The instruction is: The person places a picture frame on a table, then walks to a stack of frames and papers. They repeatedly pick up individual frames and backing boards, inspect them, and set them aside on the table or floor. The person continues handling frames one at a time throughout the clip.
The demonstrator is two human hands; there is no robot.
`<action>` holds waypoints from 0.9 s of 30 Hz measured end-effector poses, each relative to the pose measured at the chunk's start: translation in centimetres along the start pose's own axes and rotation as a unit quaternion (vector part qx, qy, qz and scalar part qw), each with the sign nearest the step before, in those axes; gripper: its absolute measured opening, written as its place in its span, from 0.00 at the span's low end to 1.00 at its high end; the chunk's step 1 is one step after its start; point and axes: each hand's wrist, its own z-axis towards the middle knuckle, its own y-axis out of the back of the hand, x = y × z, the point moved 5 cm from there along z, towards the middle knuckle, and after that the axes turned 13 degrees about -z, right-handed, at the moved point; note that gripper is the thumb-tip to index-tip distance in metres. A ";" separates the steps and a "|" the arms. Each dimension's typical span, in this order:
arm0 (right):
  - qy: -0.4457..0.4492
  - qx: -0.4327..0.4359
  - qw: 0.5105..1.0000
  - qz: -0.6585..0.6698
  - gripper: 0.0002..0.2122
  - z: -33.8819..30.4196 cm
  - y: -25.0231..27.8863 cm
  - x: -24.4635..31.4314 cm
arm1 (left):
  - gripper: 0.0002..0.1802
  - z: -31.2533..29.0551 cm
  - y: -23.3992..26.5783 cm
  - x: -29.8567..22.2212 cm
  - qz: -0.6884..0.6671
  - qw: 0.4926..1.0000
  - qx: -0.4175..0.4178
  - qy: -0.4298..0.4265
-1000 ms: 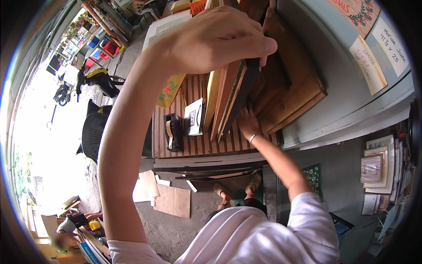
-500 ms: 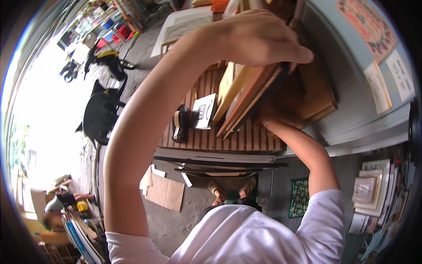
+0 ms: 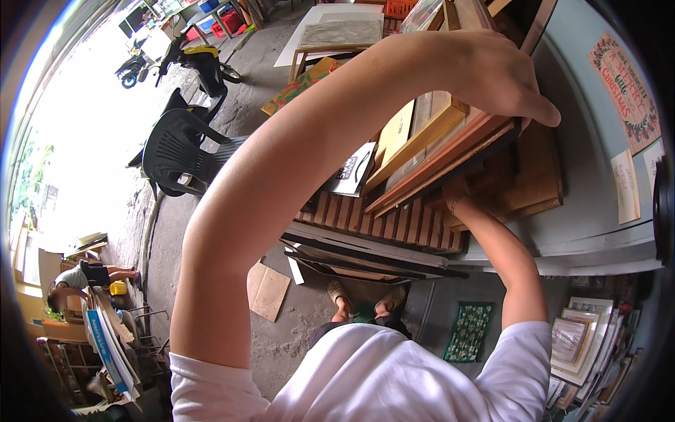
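Head view: left forearm crosses the middle toward the upper right of the frame
Left hand [image 3: 496,77]: bent over the top of the leaning frames, thumb stretched out to the right; fingertips mostly hidden, so I cannot tell whether they clamp
Right hand [image 3: 455,188]: right of center, in shadow beside the dark frame [image 3: 492,145]; cannot tell how its fingers stand
Leaning frames: reddish-brown frame [image 3: 439,164] and yellowish wooden frame [image 3: 416,148], tilted, right of center
Slatted tabletop [image 3: 394,226]: beneath them, center
Black chair [image 3: 179,144]: left of the frame
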 end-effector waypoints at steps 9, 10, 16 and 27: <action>0.106 0.181 0.978 0.000 0.19 -3.1 2.8 -1.5 | 0.29 -0.4 0.4 0.1 -0.021 0.999 0.008 -0.036; 0.057 0.084 0.993 -0.053 0.20 -3.6 4.9 -2.4 | 0.29 -0.4 0.4 0.1 -0.031 0.999 0.012 -0.032; -0.117 -0.125 0.892 0.419 0.31 -11.1 14.5 -8.5 | 0.29 0.0 0.1 0.2 -0.001 1.000 0.003 -0.010; -0.255 -0.475 0.535 0.651 0.33 -19.6 28.1 -15.3 | 0.21 0.7 -0.6 0.5 0.024 0.997 0.013 -0.066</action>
